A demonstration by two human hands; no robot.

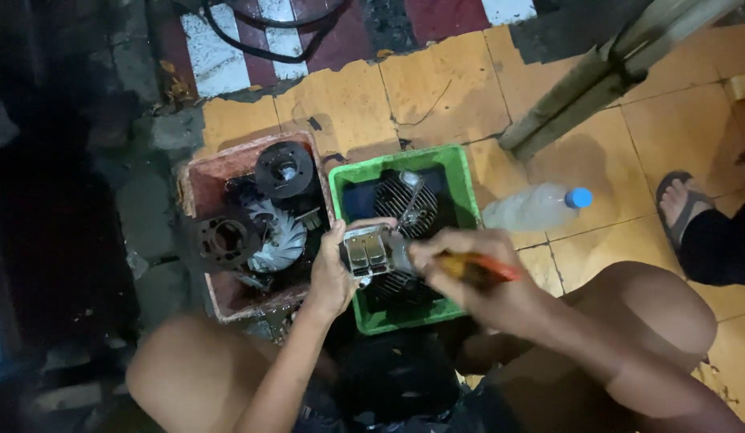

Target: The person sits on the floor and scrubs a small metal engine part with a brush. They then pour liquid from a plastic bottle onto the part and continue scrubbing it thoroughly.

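My left hand point(332, 273) grips a small metal engine part point(371, 252) with two rectangular flaps, held over the green plastic tub point(340, 186). My right hand point(468, 269) is closed on an orange-handled tool point(480, 269) whose tip meets the right side of that part. Inside the green tub lies a dark finned engine cylinder point(406, 202), partly hidden under my hands.
A red tub point(197, 183) at the left holds a round black part point(285, 169), a silver fan wheel point(276, 236) and a dark ring-shaped piece point(226, 238). A clear bottle with a blue cap point(537, 207) lies on the orange tiles. Another person's sandalled foot point(678, 204) is at the right.
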